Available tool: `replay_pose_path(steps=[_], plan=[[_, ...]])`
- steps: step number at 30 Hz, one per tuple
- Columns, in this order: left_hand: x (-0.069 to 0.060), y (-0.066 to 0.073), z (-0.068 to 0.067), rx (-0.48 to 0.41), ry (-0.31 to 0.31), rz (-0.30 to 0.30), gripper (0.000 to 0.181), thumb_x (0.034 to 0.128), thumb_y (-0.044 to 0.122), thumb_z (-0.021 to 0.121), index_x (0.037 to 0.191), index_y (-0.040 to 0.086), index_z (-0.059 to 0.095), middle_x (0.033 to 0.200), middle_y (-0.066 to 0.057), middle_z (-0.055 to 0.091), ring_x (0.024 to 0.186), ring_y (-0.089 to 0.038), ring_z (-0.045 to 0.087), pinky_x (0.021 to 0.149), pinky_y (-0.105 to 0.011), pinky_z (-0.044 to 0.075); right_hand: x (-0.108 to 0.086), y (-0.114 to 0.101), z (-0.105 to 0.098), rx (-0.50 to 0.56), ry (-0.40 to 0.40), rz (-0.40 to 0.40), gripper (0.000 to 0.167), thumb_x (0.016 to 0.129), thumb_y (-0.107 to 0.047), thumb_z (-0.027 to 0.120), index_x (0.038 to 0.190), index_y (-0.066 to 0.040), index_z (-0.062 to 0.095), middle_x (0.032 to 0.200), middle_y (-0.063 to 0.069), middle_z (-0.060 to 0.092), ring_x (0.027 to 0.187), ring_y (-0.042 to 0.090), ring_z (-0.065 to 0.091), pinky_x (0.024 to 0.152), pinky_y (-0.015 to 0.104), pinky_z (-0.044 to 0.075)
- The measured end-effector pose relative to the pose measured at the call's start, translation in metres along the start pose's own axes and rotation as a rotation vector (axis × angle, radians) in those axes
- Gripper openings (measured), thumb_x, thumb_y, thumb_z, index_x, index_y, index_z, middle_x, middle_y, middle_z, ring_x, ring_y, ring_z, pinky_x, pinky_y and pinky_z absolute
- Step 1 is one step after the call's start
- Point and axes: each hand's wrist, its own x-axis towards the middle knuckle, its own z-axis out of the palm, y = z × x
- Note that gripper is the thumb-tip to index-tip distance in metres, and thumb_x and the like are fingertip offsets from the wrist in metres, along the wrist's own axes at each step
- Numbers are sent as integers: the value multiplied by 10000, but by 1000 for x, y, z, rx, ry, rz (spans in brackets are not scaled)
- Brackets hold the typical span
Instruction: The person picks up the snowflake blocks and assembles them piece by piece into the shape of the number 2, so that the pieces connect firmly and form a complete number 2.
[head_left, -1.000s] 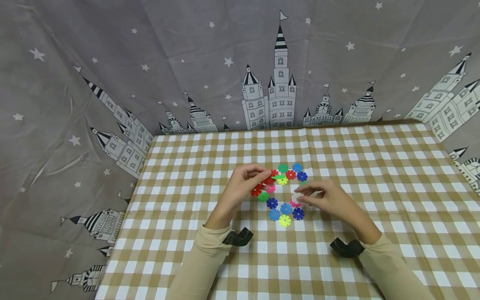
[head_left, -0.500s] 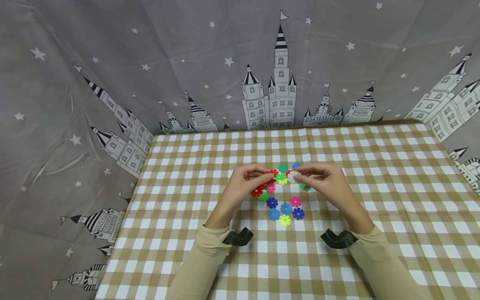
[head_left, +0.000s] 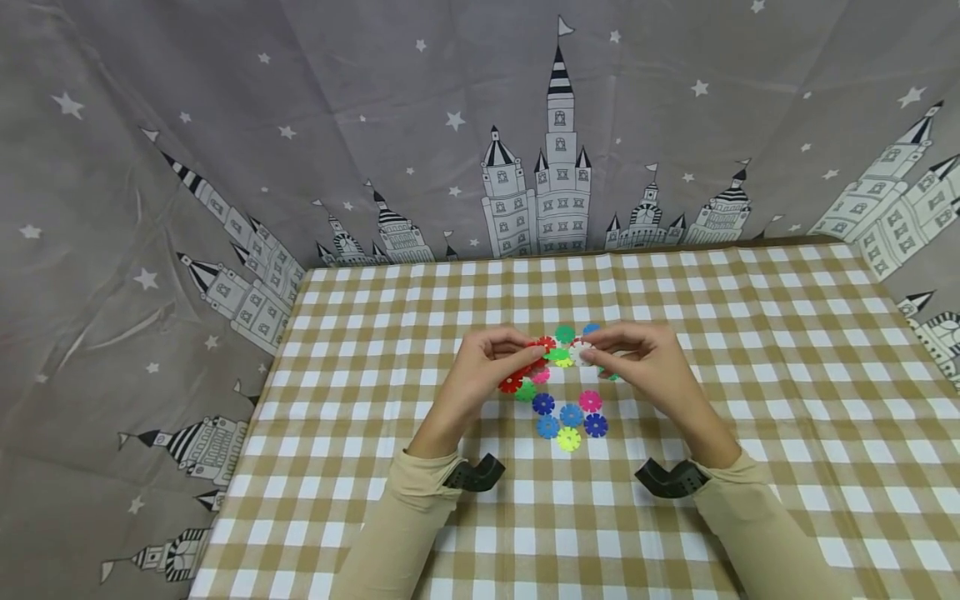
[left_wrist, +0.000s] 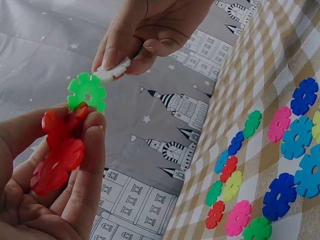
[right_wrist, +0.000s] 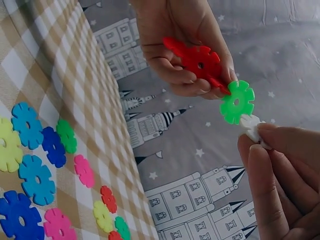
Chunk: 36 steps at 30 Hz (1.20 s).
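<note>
Left fingers (left_wrist: 91, 165) gripping red discs (left_wrist: 59, 165), right fingers (right_wrist: 266, 192) a white disc (right_wrist: 251, 127), we are ideally squaring it to the green disc (left_wrist: 77, 90)

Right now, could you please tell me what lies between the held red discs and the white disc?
A green slotted disc lies between them, as both wrist views show.

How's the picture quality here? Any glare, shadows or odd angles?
Head view: fairly even light, no strong glare, though the wide framing makes the discs look small; left wrist view: the green disc is clear and bright, while the tablecloth slopes steeply across the frame; right wrist view: similarly tilted, with the cloth darker toward the upper left.
</note>
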Motion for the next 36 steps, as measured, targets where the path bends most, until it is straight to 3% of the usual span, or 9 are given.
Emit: replay_pose_path(steps=[13,19,26,36], plan=[[-1,0,-2,-2,-7,37,157,930,185,785,1010,51,768,945,2,781,837,-129,713,756,-273,573,-3,-2,12,-41,48,-94,103,905,-20,775,1007,-30,788,978,160,776,758,68,738,637,279,623],[0,0,1,-47,-17,50,116,928,144,783,925,34,748,870,24,776,775,-114,711,680,-229,546,-5,1,14,-19,64,-47,105,907,-16,771,1010,-1,781,981,193,770,733,65,736,654,281,627],[1,-2,2,-60,5,21,115,917,141,792,851,60,743,822,30,728,723,-96,627,648,-212,511,-5,4,15,-31,67,-1,114,906,-53,784,1010,-6,779,960,183,773,704,94,744,659,278,626],[5,-5,1,-71,-20,-49,136,944,111,748,807,108,747,789,58,734,718,-78,662,675,-215,542,-4,2,17,54,28,81,164,912,-50,777,1047,41,758,942,206,779,750,188,780,710,290,637]])
